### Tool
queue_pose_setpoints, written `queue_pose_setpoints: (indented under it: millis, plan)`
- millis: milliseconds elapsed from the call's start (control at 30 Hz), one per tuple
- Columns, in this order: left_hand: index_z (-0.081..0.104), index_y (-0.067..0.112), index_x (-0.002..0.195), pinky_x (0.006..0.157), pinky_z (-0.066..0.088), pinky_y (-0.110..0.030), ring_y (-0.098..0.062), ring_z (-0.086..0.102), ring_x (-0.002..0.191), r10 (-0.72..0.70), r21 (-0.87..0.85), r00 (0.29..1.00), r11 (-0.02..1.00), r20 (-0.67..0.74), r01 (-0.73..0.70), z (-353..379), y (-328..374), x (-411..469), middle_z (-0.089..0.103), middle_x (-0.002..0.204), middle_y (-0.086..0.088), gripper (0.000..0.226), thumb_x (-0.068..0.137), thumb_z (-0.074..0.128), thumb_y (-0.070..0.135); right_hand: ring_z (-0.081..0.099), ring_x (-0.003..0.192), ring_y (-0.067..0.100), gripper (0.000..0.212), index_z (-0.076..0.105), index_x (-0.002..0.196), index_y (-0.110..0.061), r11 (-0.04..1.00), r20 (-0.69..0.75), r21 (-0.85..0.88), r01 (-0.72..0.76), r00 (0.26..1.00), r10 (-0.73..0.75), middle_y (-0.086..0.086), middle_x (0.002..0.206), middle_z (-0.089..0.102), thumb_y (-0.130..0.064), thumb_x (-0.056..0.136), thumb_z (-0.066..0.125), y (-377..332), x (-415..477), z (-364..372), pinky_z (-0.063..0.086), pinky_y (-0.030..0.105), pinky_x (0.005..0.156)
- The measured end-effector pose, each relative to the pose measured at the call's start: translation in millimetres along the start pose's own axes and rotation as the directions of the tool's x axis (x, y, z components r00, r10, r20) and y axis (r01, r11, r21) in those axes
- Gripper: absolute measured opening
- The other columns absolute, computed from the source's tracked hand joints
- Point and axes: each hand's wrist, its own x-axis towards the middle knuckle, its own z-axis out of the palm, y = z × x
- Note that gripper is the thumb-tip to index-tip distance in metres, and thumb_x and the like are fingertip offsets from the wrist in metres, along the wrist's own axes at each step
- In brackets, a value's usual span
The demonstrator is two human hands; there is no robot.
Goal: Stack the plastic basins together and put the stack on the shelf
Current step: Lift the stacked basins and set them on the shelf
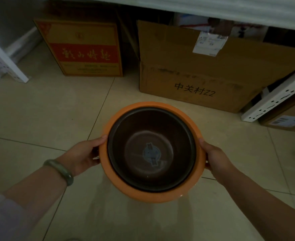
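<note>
Two nested basins, outer walls hidden, gripped by left hand and right hand.

A yellow-and-red carton and a larger brown cardboard box stand side by side on the tiled floor.

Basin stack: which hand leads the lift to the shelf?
Neither alone. The left hand and right hand grip opposite sides of the orange basin, with the dark basin nested inside. If one must lead, probably right: the shelf extends that way.
</note>
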Motion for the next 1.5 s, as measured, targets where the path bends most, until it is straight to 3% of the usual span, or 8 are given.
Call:
queue_pose_setpoints:
  millis: [167,433,567,767,933,1233,1367,1500]
  plan:
    - [0.057,0.011,0.098,0.070,0.045,-0.034,-0.019,0.053,0.074,0.058,-0.022,0.997,0.998,0.041,-0.057,-2,28,-12,0.054,0.076,-0.005,0.020,0.089,0.050,0.027,0.063,0.094,0.026,0.043,0.065,0.105,-0.013,0.998,-0.002,0.036,0.054,0.999,-0.054,0.009,0.093,0.067,-0.045,0.094,0.039,-31,-13,-9,0.048,0.035,0.067]
    - [0.063,0.010,0.088,0.074,0.046,-0.032,-0.019,0.055,0.076,0.185,-0.055,0.982,0.982,0.042,-0.183,6,85,-61,0.058,0.076,-0.005,0.019,0.090,0.050,0.024,0.059,0.078,0.023,0.028,0.061,0.081,-0.019,0.985,-0.006,0.143,0.098,0.995,-0.098,0.003,0.072,0.058,-0.039,0.092,0.044,-96,-51,-32,0.046,0.040,0.075]
    - [0.062,0.009,0.089,0.076,0.046,-0.035,-0.022,0.055,0.079,0.208,-0.060,0.978,0.977,0.029,-0.206,7,119,-95,0.057,0.081,-0.008,0.028,0.070,0.062,0.029,0.055,0.076,0.024,0.024,0.053,0.074,-0.019,0.968,0.021,0.214,0.135,0.990,-0.142,0.003,0.068,0.052,-0.035,0.090,0.046,-125,-79,-42,0.045,0.038,0.073]
    - [0.063,0.011,0.088,0.072,0.046,-0.031,-0.020,0.054,0.073,0.266,-0.078,0.963,0.962,0.033,-0.263,15,167,-154,0.058,0.076,-0.005,0.029,0.063,0.065,0.026,0.058,0.073,0.023,0.020,0.056,0.079,-0.017,0.936,0.002,0.281,0.210,0.976,-0.220,0.004,0.070,0.056,-0.032,0.089,0.048,-171,-124,-53,0.044,0.036,0.065]
    - [0.064,0.015,0.086,0.064,0.055,-0.027,-0.017,0.055,0.073,0.333,-0.096,0.943,0.939,0.021,-0.330,18,206,-198,0.058,0.076,-0.003,0.012,0.084,0.060,0.026,0.055,0.065,0.022,0.027,0.054,0.066,-0.018,0.920,-0.029,0.308,0.244,0.968,-0.247,0.002,0.061,0.055,-0.033,0.087,0.051,-217,-160,-64,0.044,0.034,0.063]
    - [0.059,0.017,0.075,0.046,0.052,-0.025,-0.020,0.054,0.071,0.426,0.000,0.905,0.905,-0.012,-0.426,28,278,-282,0.055,0.074,-0.003,0.021,0.086,0.059,0.035,0.054,0.056,0.020,0.032,0.053,0.058,-0.017,0.874,-0.088,0.328,0.358,0.933,-0.349,0.000,0.050,0.054,-0.033,0.086,0.055,-294,-229,-83,0.046,0.031,0.062]
    - [0.063,0.016,0.091,0.046,0.052,-0.027,-0.020,0.055,0.075,0.462,0.000,0.887,0.887,-0.002,-0.462,31,298,-306,0.057,0.080,-0.004,0.019,0.086,0.059,0.034,0.055,0.053,0.019,0.029,0.056,0.062,-0.015,0.845,-0.106,0.360,0.395,0.917,-0.384,-0.002,0.045,0.055,-0.029,0.087,0.055,-313,-249,-88,0.048,0.031,0.063]
    - [0.060,0.017,0.120,0.044,0.053,-0.028,-0.021,0.053,0.077,0.483,-0.033,0.876,0.875,0.005,-0.482,28,307,-315,0.056,0.086,-0.006,0.038,0.086,0.060,0.032,0.053,0.055,0.020,0.030,0.054,0.063,-0.015,0.847,-0.073,0.371,0.381,0.921,-0.383,0.000,0.051,0.052,-0.031,0.089,0.053,-325,-255,-90,0.048,0.033,0.064]
